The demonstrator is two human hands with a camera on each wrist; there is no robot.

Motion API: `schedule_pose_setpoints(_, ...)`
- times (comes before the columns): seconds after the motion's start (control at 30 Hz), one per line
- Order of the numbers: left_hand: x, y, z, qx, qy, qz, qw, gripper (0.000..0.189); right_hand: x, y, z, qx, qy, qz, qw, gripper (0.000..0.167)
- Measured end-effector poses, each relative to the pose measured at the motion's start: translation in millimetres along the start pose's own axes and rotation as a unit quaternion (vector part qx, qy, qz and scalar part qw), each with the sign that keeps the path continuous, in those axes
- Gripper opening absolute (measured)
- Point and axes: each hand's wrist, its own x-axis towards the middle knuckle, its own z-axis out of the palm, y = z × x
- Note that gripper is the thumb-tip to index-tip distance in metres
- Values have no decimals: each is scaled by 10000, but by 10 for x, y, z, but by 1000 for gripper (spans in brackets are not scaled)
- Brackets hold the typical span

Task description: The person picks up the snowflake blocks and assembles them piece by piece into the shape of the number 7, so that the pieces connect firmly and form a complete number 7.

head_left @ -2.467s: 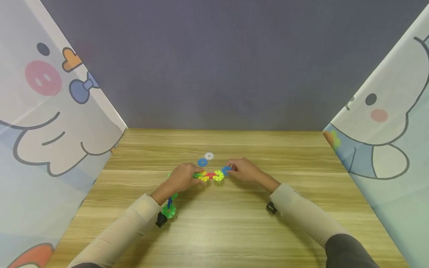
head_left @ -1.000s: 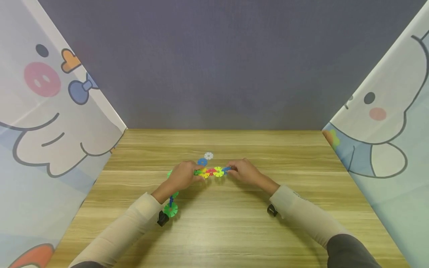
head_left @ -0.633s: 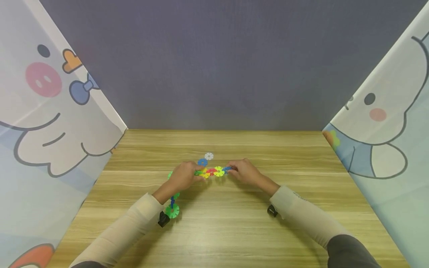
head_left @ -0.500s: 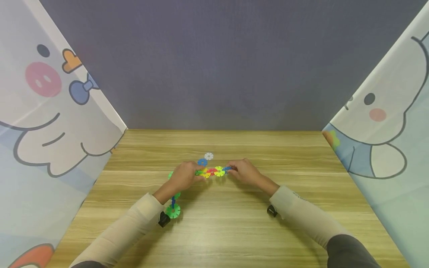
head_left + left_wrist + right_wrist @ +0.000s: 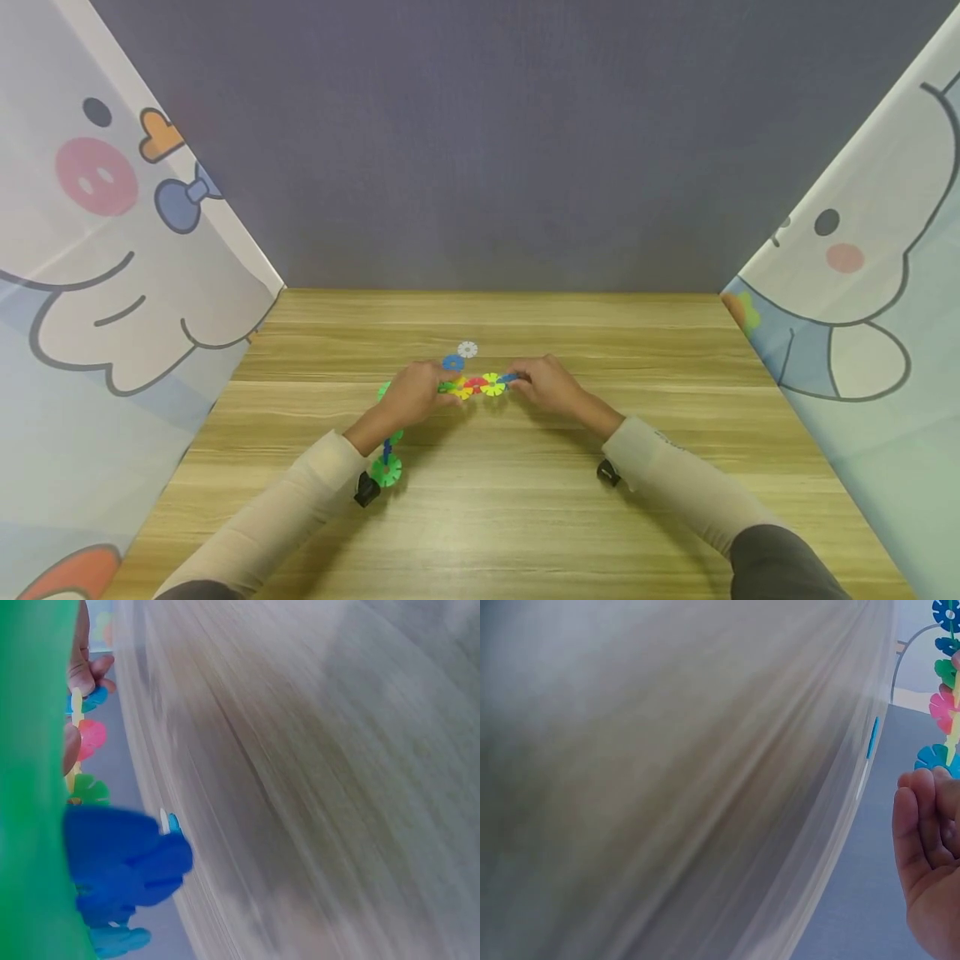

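My left hand [image 5: 411, 396] grips a chain of slotted plastic snowflake discs, thumb and index finger around its yellow disc [image 5: 461, 389]. To the right along the chain come a red disc [image 5: 476, 385] and a yellow-green disc [image 5: 492, 384]. At that end my right hand [image 5: 551, 386] pinches a blue disc [image 5: 512, 377], seen nearly edge-on and meeting the yellow-green one. In the right wrist view the blue disc [image 5: 932, 756] sits at my fingertips. The chain's other end hangs past my left wrist to a large-looking green disc [image 5: 387, 471]; its middle is hidden behind the hand.
A loose white disc [image 5: 467, 349] and a loose blue disc [image 5: 453, 362] lie on the wooden table [image 5: 495, 525] just beyond the chain. A grey panel [image 5: 480, 167] stands at the back, with cartoon-printed panels on both sides.
The blue disc in my right hand has turned from face-on to nearly edge-on against the yellow-green disc. That disc has risen slightly; the hanging green end has shifted a little right.
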Motion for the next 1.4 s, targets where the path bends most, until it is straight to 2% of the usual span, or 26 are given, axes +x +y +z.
schedule_pose_setpoints(0.23,-5,-29,-11,32,-50,71,10000,51,-2,-15,26,-22,-39,96,9999,8)
schedule_pose_setpoints(0.5,-31,-3,-65,193,-327,-213,9991,52,-7,-24,47,240,-156,199,9994,11)
schedule_pose_setpoints(0.63,-39,14,-83,284,-320,-170,9989,53,-8,-30,48,300,-148,243,9991,12)
schedule_pose_setpoints(0.9,21,80,-43,706,-249,-276,9968,55,6,-69,60,225,-68,250,9994,10)
schedule_pose_setpoints(1.17,108,189,33,648,-157,-106,9977,59,14,-100,88,190,-147,142,9996,10)
schedule_pose_setpoints(1.4,153,243,83,587,-178,-167,9980,57,38,-130,95,298,-148,-9,9994,11)
